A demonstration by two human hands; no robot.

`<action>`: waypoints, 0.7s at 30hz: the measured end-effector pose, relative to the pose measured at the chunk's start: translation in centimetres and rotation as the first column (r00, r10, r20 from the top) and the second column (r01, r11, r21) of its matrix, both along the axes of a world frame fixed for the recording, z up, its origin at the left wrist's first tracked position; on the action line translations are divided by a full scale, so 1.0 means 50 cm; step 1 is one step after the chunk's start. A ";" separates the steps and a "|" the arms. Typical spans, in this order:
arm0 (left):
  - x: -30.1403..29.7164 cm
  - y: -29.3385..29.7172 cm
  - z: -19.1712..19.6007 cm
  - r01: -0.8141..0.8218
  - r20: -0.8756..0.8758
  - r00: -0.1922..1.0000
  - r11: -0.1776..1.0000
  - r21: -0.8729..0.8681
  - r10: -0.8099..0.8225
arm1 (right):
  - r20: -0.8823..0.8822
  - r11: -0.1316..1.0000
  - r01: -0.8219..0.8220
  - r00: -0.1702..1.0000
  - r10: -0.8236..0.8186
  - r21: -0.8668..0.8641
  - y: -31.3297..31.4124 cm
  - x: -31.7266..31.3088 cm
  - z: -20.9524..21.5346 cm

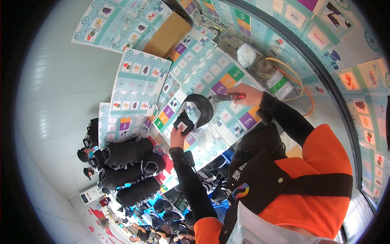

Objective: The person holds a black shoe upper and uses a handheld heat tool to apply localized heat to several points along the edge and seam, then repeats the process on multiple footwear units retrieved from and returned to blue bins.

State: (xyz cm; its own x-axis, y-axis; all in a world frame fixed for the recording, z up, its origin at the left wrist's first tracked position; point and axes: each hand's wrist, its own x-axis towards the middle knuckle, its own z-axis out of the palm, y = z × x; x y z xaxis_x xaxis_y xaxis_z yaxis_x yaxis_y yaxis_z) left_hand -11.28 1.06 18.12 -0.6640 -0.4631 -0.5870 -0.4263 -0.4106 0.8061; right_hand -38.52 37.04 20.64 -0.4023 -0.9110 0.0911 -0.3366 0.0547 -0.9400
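My left hand (pixel 177 137) is closed on the black fabric band of what looks like a visor cap (pixel 206 110). Its wide black brim curves up and away over the table, with a pale gap inside the curve. On the far side of the brim, my right hand (pixel 248 96) is wrapped around a slim dark tool with a red end (pixel 227 97). The tool's narrow tip points left at the brim's outer edge; I cannot make out whether they touch. Beneath both hands lies a worktable (pixel 221 138) covered in printed, coloured sheeting.
Several long nested stacks of black caps (pixel 130 152) stand to the left. A brown cardboard piece (pixel 168 34) leans at the back. Beyond the table's right side are a white bag (pixel 245 55), a wrapped pack (pixel 280 84) and an orange hose (pixel 312 103). People sit farther off, lower left.
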 end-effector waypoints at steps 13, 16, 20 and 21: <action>0.011 -0.035 0.003 0.091 -0.067 0.994 0.996 -0.016 -0.092 | 0.102 0.967 -0.097 0.992 0.075 0.236 0.030 -0.016 -0.021; 0.021 -0.062 0.001 0.129 -0.022 0.991 0.977 -0.172 -0.135 | 0.155 0.951 -0.157 0.981 0.118 0.268 0.024 -0.010 -0.020; -0.012 -0.068 0.006 0.390 0.148 0.911 0.685 -0.615 -0.386 | 0.074 0.975 -0.077 0.995 0.063 0.206 0.026 -0.018 -0.007; -0.028 -0.064 0.012 0.400 0.149 0.906 0.684 -0.610 -0.397 | 0.063 0.973 -0.127 0.991 0.117 0.192 0.026 -0.014 -0.003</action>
